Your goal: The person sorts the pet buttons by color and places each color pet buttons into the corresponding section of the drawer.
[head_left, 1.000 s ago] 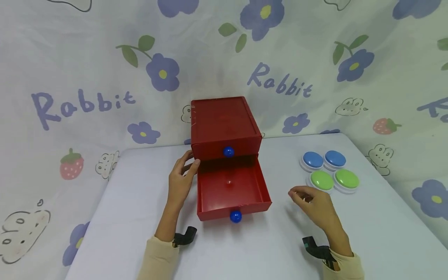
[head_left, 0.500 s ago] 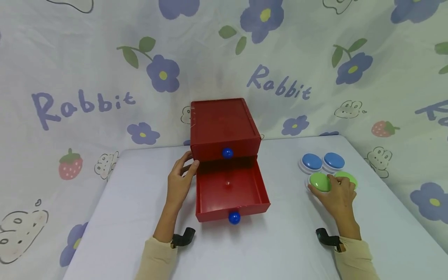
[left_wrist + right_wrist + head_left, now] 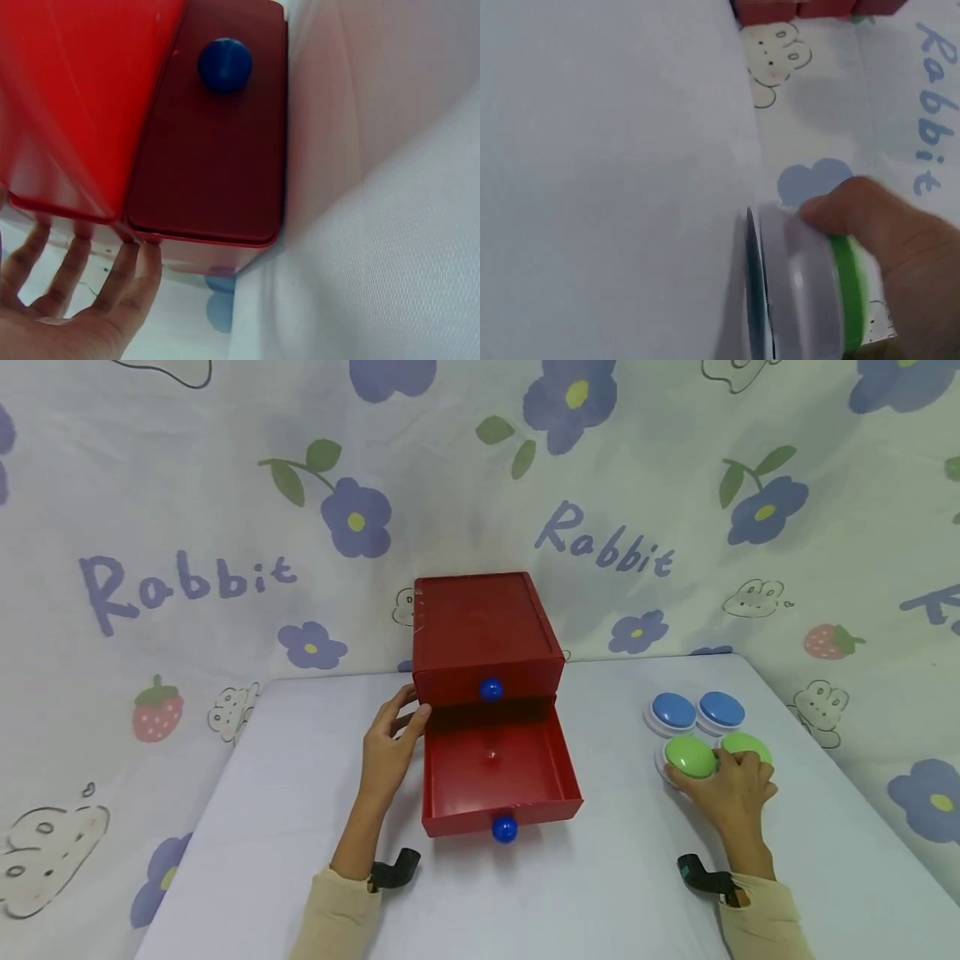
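Observation:
A red two-drawer box [image 3: 480, 622] stands at the back middle of the table. Its lower drawer [image 3: 491, 768] is pulled out, with nothing in it and a blue knob [image 3: 505, 829] in front. My left hand [image 3: 384, 752] rests against the box's left side; in the left wrist view its extended fingertips touch the red side walls. At the right, my right hand [image 3: 731, 793] grips the near-left green push button [image 3: 690, 757] between thumb and fingers. The right wrist view shows the thumb pressed on its white base [image 3: 799, 285], close to the tabletop.
A second green button [image 3: 746, 745] lies right behind my right fingers, partly covered. Two blue buttons [image 3: 673, 710] [image 3: 722, 708] sit side by side just beyond. The upper drawer [image 3: 525, 681] is closed. A patterned cloth [image 3: 450, 485] hangs behind the white table [image 3: 600, 877].
My right hand has moved right and forward from the bare tabletop to the green buttons and taken hold of the left one. My left hand stays at the box.

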{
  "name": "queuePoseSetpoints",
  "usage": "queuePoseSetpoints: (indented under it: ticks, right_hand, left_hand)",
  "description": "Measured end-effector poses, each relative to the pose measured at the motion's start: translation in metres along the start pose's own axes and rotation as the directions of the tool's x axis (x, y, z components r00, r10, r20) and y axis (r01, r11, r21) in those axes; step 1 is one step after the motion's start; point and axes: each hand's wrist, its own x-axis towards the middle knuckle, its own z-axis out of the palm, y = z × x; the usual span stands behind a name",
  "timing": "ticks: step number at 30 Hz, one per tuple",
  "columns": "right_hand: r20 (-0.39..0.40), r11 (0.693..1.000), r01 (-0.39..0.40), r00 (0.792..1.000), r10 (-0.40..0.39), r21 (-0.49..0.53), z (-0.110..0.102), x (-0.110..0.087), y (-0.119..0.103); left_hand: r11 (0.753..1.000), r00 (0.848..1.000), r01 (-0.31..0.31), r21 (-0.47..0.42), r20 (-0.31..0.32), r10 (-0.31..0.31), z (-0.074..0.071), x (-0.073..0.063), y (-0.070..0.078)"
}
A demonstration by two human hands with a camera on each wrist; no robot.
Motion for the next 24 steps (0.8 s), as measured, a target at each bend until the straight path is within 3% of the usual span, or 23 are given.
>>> queuePoseSetpoints:
  ticks: [5, 10, 17, 20, 24]
  right_hand:
    - [-0.014, 0.996, 0.031, 0.999, -0.03, 0.081, -0.013, -0.003, -0.017]
    - [-0.023, 0.981, 0.118, 0.993, -0.116, 0.156, -0.033, -0.008, -0.036]
    - [-0.079, 0.925, 0.319, 0.948, -0.309, 0.204, -0.053, -0.014, -0.071]
    - [-0.088, 0.898, 0.371, 0.928, -0.361, 0.235, -0.059, -0.015, -0.091]
    - [-0.084, 0.872, 0.395, 0.918, -0.388, 0.289, -0.061, -0.019, -0.115]
  left_hand:
    - [1.0, 1.0, -0.01, -0.008, 0.005, 0.01, 0.002, 0.001, 0.0]
    - [1.0, 1.0, -0.012, -0.018, 0.011, 0.012, 0.006, -0.001, -0.002]
    - [1.0, 1.0, -0.007, -0.02, 0.006, 0.008, 0.007, -0.004, -0.004]
    - [1.0, 1.0, -0.013, -0.017, 0.008, 0.013, 0.005, -0.003, -0.003]
    - [1.0, 1.0, -0.008, -0.013, -0.009, 0.008, 0.0, -0.002, -0.002]
